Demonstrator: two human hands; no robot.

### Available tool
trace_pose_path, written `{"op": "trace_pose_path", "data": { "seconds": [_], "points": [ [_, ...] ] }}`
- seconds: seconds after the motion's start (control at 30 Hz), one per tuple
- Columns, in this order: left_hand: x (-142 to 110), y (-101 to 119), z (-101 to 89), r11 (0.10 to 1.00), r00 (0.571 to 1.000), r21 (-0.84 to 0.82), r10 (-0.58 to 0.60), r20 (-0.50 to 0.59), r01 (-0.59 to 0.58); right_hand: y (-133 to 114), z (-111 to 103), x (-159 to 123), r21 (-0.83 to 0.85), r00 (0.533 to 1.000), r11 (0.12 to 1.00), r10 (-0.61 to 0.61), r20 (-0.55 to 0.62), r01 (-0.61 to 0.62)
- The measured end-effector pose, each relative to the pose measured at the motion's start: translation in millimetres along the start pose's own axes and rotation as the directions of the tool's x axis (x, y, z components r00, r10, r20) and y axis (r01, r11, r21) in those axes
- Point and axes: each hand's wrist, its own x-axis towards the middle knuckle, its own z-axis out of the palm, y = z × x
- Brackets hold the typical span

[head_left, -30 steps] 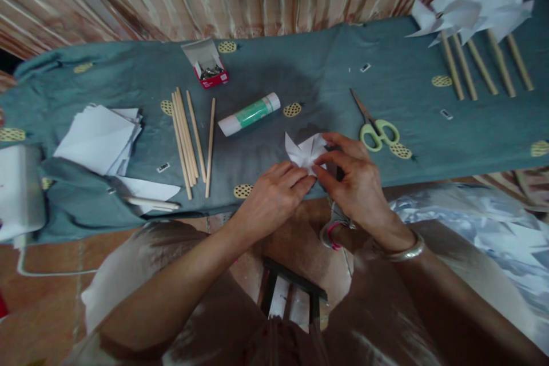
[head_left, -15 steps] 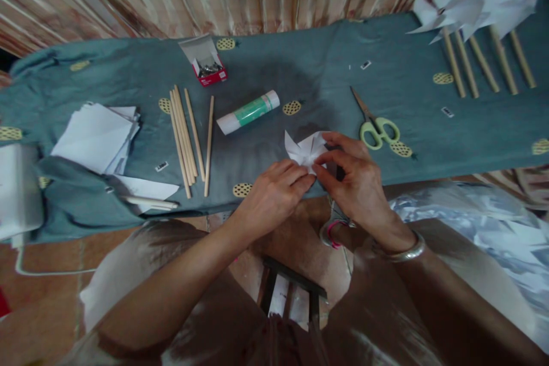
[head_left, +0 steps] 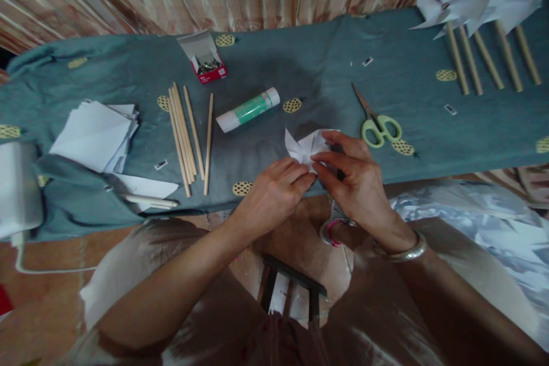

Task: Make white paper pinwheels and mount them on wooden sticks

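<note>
Paper pinwheel sits mid-scene, at the near edge of the cloth-covered table. Left hand grasps its near side, fingers bent over the paper. Right hand pinches it between thumb and forefinger, another finger touching the far right blade. White-and-green tube lies beyond, leftward; scissors rest rightward. Loose sticks lie farther left.
</note>
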Motion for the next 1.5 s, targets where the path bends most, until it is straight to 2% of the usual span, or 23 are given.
{"op": "trace_pose_path", "data": {
  "seconds": [0.47,0.77,0.93,1.2,1.3,1.5],
  "points": [
    [-1.1,0.6,0.9,1.000,1.000,-0.003,-0.003,0.010,0.003,1.9,1.5,-2.1,-0.019,0.999,1.000,-0.025,0.022,0.025],
    [-2.0,0.4,2.1,0.999,1.000,-0.035,-0.020,-0.010,0.019,-7.7,2.7,-7.2,-0.250,0.987,0.959,-0.110,0.120,0.137],
    [-1.4,-0.7,4.8,0.997,0.998,-0.065,-0.043,-0.043,0.040,-7.8,7.0,-8.3,-0.191,0.988,0.974,-0.106,0.113,0.126],
    [1.6,-0.2,5.4,0.997,1.000,-0.066,-0.029,-0.009,0.028,-1.4,0.3,-7.5,-0.068,0.997,0.995,-0.068,0.040,0.071],
    [1.8,-0.2,5.6,0.997,0.999,-0.065,-0.032,-0.004,0.031,-0.9,-1.9,-6.6,-0.081,0.997,0.994,-0.067,0.033,0.070],
    [1.5,0.1,5.9,0.998,0.999,-0.051,-0.039,0.000,0.039,-2.1,-1.4,-6.2,-0.197,0.989,0.973,-0.096,0.110,0.117]
  ]
}}
